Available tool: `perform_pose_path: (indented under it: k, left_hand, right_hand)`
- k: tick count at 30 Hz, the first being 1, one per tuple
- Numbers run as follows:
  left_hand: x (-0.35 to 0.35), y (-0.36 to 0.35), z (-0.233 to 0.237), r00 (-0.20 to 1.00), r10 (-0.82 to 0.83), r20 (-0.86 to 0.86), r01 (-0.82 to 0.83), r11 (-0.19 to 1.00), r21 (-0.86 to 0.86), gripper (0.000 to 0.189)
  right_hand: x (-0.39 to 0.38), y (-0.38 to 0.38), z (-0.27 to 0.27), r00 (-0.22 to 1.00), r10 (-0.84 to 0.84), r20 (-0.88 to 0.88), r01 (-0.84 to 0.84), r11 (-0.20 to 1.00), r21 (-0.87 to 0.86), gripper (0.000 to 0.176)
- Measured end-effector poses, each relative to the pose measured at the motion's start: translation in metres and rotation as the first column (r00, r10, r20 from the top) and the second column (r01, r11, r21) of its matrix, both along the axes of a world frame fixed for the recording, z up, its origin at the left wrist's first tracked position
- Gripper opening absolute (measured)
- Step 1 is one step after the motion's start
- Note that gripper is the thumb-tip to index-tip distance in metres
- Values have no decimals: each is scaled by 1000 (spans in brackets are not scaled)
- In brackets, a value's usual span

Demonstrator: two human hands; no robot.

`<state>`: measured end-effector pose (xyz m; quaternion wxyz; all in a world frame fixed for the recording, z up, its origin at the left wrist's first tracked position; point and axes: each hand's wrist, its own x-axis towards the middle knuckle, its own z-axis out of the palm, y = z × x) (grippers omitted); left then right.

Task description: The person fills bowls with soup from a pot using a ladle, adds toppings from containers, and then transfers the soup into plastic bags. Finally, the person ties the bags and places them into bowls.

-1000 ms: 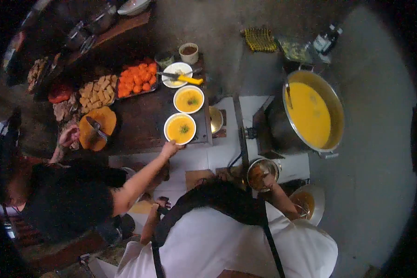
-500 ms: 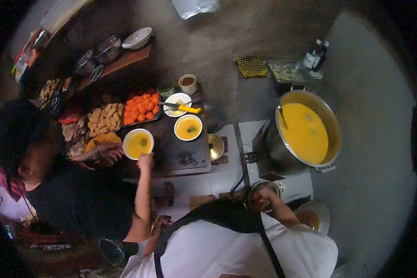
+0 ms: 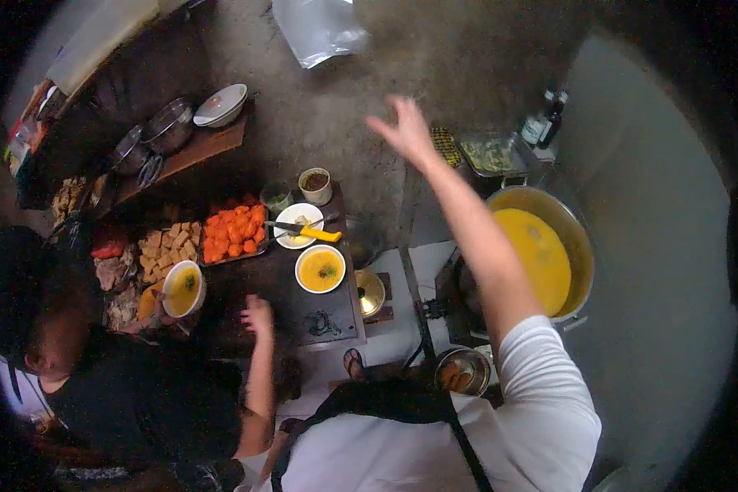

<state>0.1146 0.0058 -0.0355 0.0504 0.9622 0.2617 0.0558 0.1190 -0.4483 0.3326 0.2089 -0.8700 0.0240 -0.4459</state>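
My right hand (image 3: 403,133) is stretched far forward with fingers apart and nothing in it. It is left of a yellow-and-black knitted cloth (image 3: 445,148), apart from it. My right forearm passes across the left edge of a large metal pot (image 3: 580,246) of yellow soup (image 3: 541,266). Low at the left, a bit of my left arm (image 3: 275,456) shows; its fingers cannot be made out. A small metal pot (image 3: 476,365) with brownish contents lies near my right side. A white bowl of yellow soup (image 3: 321,269) with green garnish stands on the dark table (image 3: 303,316).
A co-worker (image 3: 131,394) at left holds another soup bowl (image 3: 183,289). Orange pieces (image 3: 234,232), tan cubes (image 3: 168,248) and a yellow-handled knife (image 3: 307,232) on a white plate (image 3: 298,220) line the table. Bottles (image 3: 544,123) and a glass dish (image 3: 497,154) stand beyond the large pot.
My right hand has left the small metal pot and reached far forward. The co-worker's soup bowl has moved left and tilted, and the co-worker's right hand has let go of it.
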Motion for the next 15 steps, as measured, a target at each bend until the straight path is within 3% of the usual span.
perform_pose_path:
  k: [1, 2, 4, 8, 9, 10, 11, 13, 15]
  left_hand:
    - [3, -20, -33, 925, -238, -296, 245, 970, -15, 64]
    - [-6, -39, -32, 848, -416, -329, 385, 909, -157, 62]
    - [-18, -68, -25, 758, -597, -264, 498, 790, -357, 56]
    - [-4, -87, -28, 648, -741, -174, 585, 631, -509, 45]
    - [5, -89, -34, 618, -770, -158, 610, 596, -522, 43]
    - [24, -84, -74, 558, -824, -99, 681, 523, -513, 38]
    - [23, -87, -42, 498, -862, -98, 669, 453, -588, 33]
    - [18, -90, -5, 489, -862, -130, 671, 468, -575, 29]
    - [11, -80, -4, 498, -859, -123, 676, 473, -565, 28]
  right_hand:
    - [15, 2, 31, 995, -89, 37, 90, 996, -16, 58]
    - [31, 1, 56, 981, -177, 78, 180, 983, -28, 58]
    - [69, -10, 84, 964, -247, 99, 252, 967, -40, 62]
    - [126, -26, 106, 944, -329, -10, 326, 938, -118, 56]
    - [132, -28, 109, 941, -337, -22, 332, 937, -111, 45]
    - [143, -34, 109, 947, -320, -31, 316, 944, -93, 31]
    - [140, -30, 111, 961, -275, -23, 273, 960, -57, 25]
    - [141, -26, 108, 947, -307, 97, 319, 936, -151, 26]
    - [138, -22, 106, 949, -200, 245, 258, 937, -234, 25]
